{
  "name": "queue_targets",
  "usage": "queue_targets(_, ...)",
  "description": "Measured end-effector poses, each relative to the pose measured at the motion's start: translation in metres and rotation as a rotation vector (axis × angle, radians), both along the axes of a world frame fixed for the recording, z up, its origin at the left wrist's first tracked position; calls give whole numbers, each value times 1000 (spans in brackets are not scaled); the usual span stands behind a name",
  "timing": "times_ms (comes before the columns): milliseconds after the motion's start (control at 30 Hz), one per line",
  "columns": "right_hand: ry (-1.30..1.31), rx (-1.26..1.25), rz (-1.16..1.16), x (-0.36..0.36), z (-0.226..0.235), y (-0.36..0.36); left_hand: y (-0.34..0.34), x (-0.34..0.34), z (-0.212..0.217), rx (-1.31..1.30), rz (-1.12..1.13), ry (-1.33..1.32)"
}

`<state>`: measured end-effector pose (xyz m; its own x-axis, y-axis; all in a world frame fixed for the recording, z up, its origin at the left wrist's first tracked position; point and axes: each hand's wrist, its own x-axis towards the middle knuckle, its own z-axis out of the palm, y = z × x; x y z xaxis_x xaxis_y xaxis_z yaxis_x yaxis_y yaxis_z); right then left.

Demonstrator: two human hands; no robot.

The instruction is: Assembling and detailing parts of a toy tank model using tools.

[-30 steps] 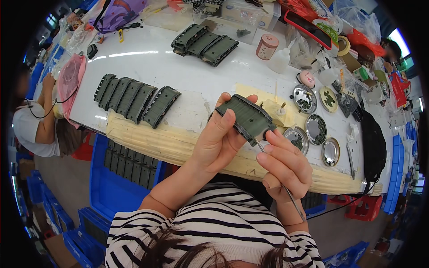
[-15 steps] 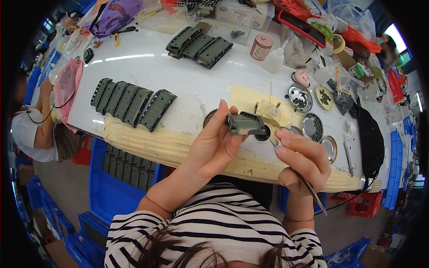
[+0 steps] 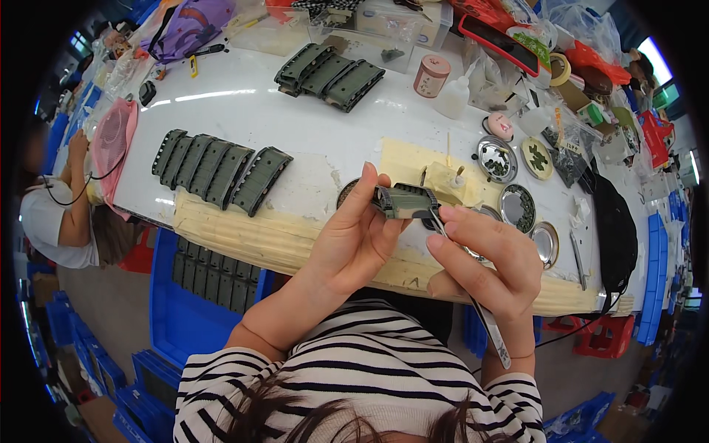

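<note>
Between the thumb and fingers of my left hand (image 3: 346, 247) is a small green camouflage model part (image 3: 405, 202), held up over the table's near edge. My right hand (image 3: 496, 267) grips metal tweezers (image 3: 485, 325). Their tips meet the right end of the part; whether they pinch a tiny piece there is too small to tell. Behind the part stands a yellow taped block (image 3: 452, 184) with a short peg. To its right sit round tins, one with small dark green bits (image 3: 517, 208), another with similar bits (image 3: 496, 159).
Similar green parts lie in a row (image 3: 214, 168) at left and in a group (image 3: 329, 77) farther back. A blue bin (image 3: 166, 317) below the table holds more. A pink tin (image 3: 432, 77) and a white squeeze bottle (image 3: 452, 100) stand behind. Another person's arm (image 3: 76, 159) rests at far left.
My right hand has brought the tweezers up and left, so their tips now touch the part's right end. The left hand has barely moved, still holding the part.
</note>
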<state>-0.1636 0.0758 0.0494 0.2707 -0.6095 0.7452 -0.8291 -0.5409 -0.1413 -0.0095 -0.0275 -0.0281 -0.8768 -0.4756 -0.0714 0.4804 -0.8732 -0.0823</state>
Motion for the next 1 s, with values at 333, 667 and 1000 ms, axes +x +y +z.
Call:
queue_targets(333,23,-1,1,-1,-2,0,4,-1,6,-59,93,-173)
queue_targets(667,41,-11,-17,0,-5,1,8,0,0,-42,95,-165)
queue_targets(1000,33,-33,-60,1,-5,0,5,-4,5,106,15,-48)
